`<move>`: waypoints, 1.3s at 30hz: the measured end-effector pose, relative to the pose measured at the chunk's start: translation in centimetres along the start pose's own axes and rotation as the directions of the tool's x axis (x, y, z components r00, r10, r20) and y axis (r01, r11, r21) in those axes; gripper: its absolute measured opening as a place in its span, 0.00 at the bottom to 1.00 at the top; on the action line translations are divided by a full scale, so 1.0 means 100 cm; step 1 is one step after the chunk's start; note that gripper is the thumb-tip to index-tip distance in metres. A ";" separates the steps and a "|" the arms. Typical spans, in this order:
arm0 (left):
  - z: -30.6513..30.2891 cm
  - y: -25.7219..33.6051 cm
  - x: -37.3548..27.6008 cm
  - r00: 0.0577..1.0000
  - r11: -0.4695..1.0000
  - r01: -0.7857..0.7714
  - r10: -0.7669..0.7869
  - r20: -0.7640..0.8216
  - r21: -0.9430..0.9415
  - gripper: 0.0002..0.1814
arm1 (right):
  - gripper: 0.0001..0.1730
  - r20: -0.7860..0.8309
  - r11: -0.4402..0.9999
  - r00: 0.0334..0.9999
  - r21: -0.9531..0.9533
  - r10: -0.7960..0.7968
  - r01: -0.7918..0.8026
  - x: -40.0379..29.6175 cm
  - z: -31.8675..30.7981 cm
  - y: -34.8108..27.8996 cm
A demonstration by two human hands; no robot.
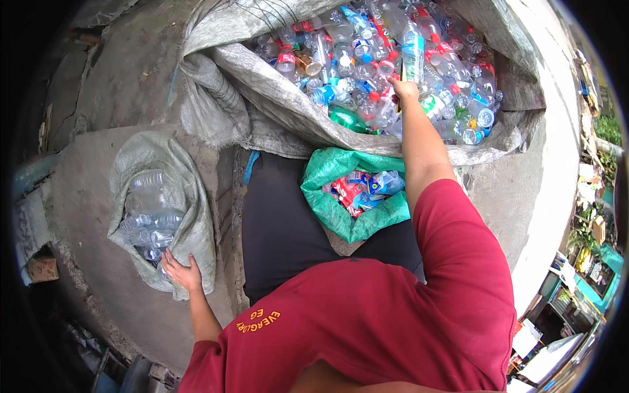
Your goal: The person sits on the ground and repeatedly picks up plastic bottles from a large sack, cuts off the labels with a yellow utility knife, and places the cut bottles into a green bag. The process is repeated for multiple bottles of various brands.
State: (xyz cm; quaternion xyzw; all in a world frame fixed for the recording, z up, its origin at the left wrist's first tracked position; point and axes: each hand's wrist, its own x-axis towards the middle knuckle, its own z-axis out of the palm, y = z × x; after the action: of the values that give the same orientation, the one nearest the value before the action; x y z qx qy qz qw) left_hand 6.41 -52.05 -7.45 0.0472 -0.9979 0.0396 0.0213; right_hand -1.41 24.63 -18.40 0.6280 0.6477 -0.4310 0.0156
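Note:
My right hand (406, 90) reaches into a large grey woven sack (295, 115) full of plastic bottles. A slim dark and yellow tool (403, 70) sticks out of its grip, too small to name exactly. Just beyond the fingers lies a clear bottle with a blue and green label (413, 51). On the left, my left hand (183, 271) is spread at the near edge of a smaller pale woven sack (199, 221). Inside that sack lie several clear bottles without labels (152, 221); its fingertips are close to the nearest ones. Whether they touch is unclear.
Between my legs stands a green woven sack (324, 169) holding crumpled plastic labels (351, 194). Grey concrete floor (88, 196) stretches to the left, with a raised, broken edge (71, 265). Plants and assorted household clutter (597, 216) line the far right.

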 end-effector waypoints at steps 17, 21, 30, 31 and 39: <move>-0.072 0.348 0.071 0.833 0.258 -0.096 0.550 0.065 -0.961 0.30 | 0.23 0.419 0.715 0.825 0.698 -0.380 -0.025 -0.131 -0.089 -0.023; -0.127 0.446 0.025 0.627 -0.183 0.493 0.752 0.201 -0.850 0.32 | 0.34 0.374 0.742 0.686 0.557 -0.624 0.372 -0.262 -0.129 -0.006; -0.170 0.427 -0.059 0.661 -0.359 0.306 0.746 -0.075 -0.882 0.33 | 0.22 0.351 0.596 0.634 0.772 -0.689 0.220 -0.379 -0.169 0.055; -0.175 0.423 -0.066 0.661 -0.381 0.262 0.740 -0.122 -0.887 0.33 | 0.20 0.341 0.586 0.628 0.777 -0.700 0.231 -0.389 -0.173 0.058; -0.204 0.395 -0.087 0.682 -0.493 0.018 0.642 -0.349 -0.870 0.30 | 0.18 0.266 0.584 0.577 0.655 -0.772 0.479 -0.439 -0.193 0.067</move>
State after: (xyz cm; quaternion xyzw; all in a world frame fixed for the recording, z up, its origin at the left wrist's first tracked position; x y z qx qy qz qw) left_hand 12.10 -10.37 9.37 -0.3264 -0.5096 -0.7769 -0.1737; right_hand 23.45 -0.43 14.79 0.1788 0.6608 -0.7160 -0.1369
